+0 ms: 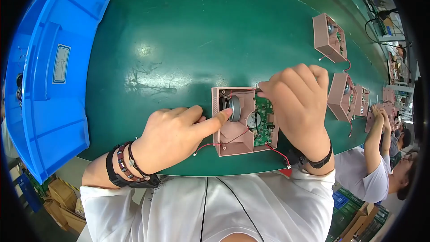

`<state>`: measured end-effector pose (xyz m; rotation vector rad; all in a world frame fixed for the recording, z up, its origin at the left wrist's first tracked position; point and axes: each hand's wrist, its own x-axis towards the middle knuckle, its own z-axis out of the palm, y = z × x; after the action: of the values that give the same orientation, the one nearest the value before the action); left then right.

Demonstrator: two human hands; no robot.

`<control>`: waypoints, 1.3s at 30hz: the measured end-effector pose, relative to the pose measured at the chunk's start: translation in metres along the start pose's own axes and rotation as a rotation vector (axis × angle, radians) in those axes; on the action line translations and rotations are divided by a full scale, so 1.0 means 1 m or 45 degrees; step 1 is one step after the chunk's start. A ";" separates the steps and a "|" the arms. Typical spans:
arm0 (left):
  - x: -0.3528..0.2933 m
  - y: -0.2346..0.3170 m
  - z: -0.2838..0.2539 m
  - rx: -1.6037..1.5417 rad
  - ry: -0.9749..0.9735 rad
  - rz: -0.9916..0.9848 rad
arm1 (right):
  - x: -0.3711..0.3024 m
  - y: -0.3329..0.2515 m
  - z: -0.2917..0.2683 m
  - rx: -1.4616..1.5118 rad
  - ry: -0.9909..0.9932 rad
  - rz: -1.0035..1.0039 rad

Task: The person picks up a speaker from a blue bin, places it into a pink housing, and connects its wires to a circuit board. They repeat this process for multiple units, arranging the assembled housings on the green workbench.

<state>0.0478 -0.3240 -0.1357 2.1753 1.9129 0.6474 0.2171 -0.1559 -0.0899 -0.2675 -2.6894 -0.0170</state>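
Observation:
In front of me an open pink plastic housing [237, 149] lies on the green table. Inside are a round metal speaker [233, 109] at the left, a white round part [253, 120] in the middle and a green circuit board [264, 130] at the right. My left hand [177, 127] reaches over the left wall, its index fingertip on the speaker and its other fingers curled outside. At the far right corner, my right hand [295, 96] is closed in a pinch at the end of a thin wire [244, 90] along the far wall. Its fingertips are partly hidden.
A large blue bin [71, 103] stands at the left. More pink housings [329, 40] with wires sit along the right, where another person's hands [378, 118] work. Red wires with white plugs [280, 154] hang over the near side of my housing. Cardboard boxes [65, 195] are below left.

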 end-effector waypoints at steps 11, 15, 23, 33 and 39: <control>-0.001 0.000 -0.004 0.066 -0.023 0.000 | 0.008 -0.009 -0.009 -0.141 0.200 -0.150; 0.005 -0.004 -0.011 -0.043 -0.042 0.018 | -0.013 0.013 -0.015 -0.041 0.001 0.021; 0.022 0.000 -0.031 -0.218 0.207 0.050 | -0.026 0.029 -0.014 -0.156 -0.086 0.015; 0.145 -0.079 -0.060 0.388 0.751 -0.089 | -0.022 0.027 0.005 1.274 -0.263 0.511; 0.198 -0.184 -0.028 0.656 0.598 -0.421 | -0.030 0.025 0.006 1.669 -0.457 0.485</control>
<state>-0.1140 -0.1057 -0.1441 1.9955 2.8810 0.7074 0.2461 -0.1366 -0.1087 -0.3427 -2.3000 1.9148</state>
